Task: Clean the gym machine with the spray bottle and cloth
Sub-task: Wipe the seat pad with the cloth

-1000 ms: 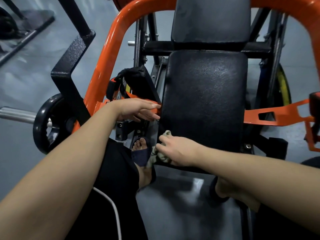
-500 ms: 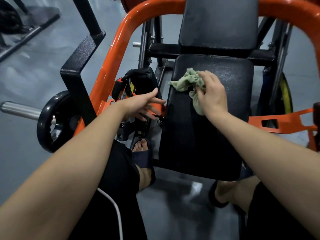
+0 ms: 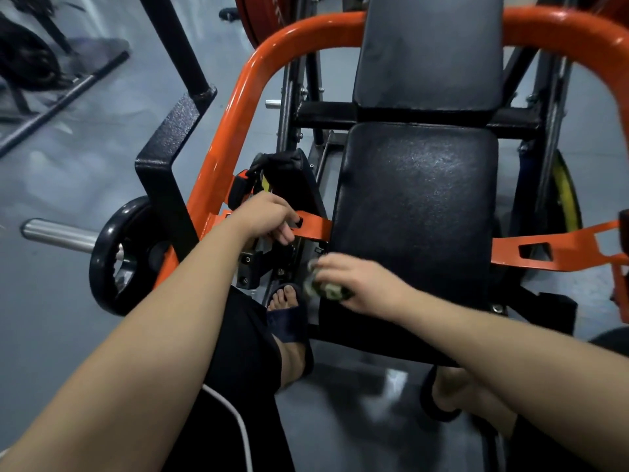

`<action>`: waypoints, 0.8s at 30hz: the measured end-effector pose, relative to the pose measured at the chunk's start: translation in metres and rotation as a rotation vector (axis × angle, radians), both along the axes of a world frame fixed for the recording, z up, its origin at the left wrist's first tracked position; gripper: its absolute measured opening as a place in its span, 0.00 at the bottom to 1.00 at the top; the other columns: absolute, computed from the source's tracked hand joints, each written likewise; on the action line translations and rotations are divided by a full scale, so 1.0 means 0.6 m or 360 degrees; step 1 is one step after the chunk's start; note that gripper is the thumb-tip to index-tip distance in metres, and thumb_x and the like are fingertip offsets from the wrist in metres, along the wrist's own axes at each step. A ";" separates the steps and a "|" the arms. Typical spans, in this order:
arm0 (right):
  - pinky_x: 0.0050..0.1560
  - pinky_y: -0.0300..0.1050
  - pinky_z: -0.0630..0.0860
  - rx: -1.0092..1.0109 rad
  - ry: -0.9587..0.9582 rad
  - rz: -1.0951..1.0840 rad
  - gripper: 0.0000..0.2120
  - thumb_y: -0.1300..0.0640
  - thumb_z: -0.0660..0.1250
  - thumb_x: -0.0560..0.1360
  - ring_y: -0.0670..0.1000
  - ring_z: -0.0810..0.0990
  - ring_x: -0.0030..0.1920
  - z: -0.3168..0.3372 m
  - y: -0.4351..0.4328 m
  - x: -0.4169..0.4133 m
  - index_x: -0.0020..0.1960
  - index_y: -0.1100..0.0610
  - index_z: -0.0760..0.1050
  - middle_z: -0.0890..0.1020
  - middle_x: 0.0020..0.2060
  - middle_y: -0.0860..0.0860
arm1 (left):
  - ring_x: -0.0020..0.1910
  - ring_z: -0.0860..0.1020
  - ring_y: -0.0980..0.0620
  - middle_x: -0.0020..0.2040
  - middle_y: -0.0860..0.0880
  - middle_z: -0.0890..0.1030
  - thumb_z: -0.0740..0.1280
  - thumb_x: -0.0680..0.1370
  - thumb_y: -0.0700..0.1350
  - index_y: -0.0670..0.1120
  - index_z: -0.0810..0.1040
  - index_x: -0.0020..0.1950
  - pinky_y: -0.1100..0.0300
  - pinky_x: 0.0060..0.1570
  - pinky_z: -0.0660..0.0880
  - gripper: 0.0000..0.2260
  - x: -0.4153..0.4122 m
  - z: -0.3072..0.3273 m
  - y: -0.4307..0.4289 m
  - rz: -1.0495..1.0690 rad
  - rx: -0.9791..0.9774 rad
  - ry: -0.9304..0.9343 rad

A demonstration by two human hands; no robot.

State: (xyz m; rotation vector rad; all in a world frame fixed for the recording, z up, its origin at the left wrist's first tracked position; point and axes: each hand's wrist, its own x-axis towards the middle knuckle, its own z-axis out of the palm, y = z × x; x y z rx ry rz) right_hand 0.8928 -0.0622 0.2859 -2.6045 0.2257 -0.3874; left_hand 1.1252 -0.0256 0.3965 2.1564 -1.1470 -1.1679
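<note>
While your right hand (image 3: 364, 289) grips the cloth (image 3: 323, 287) in curled fingers (image 3: 332, 267) at the seat's (image 3: 415, 206) near left corner, your left hand (image 3: 265, 216) is closed round the orange bracket (image 3: 313, 227) beside it. Balled this small, the cloth may miss most of the seat or snag on the fittings (image 3: 258, 262) just left of it. The spray bottle is out of view.
</note>
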 end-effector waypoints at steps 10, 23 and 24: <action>0.51 0.54 0.78 -0.0682 0.0093 -0.0092 0.19 0.58 0.65 0.70 0.60 0.79 0.57 0.048 -0.068 0.060 0.60 0.49 0.82 0.80 0.62 0.53 | 0.45 0.85 0.44 0.44 0.41 0.86 0.51 0.80 0.32 0.42 0.80 0.60 0.52 0.50 0.78 0.20 0.005 -0.010 -0.002 -0.0129 0.0001 0.0071; 0.46 0.57 0.79 -0.0267 0.0435 -0.1085 0.26 0.46 0.70 0.77 0.66 0.81 0.46 0.103 -0.063 0.045 0.71 0.51 0.69 0.68 0.60 0.58 | 0.31 0.77 0.51 0.40 0.43 0.85 0.53 0.81 0.35 0.44 0.79 0.61 0.60 0.29 0.68 0.18 0.036 -0.014 0.029 -0.0197 0.0230 -0.0083; 0.47 0.58 0.79 -0.0275 0.0544 -0.0921 0.27 0.45 0.70 0.76 0.67 0.81 0.46 0.093 -0.033 0.041 0.71 0.51 0.69 0.68 0.61 0.58 | 0.30 0.77 0.51 0.39 0.43 0.85 0.53 0.81 0.35 0.43 0.79 0.62 0.60 0.28 0.67 0.18 0.033 -0.014 0.031 -0.0209 0.0256 -0.0087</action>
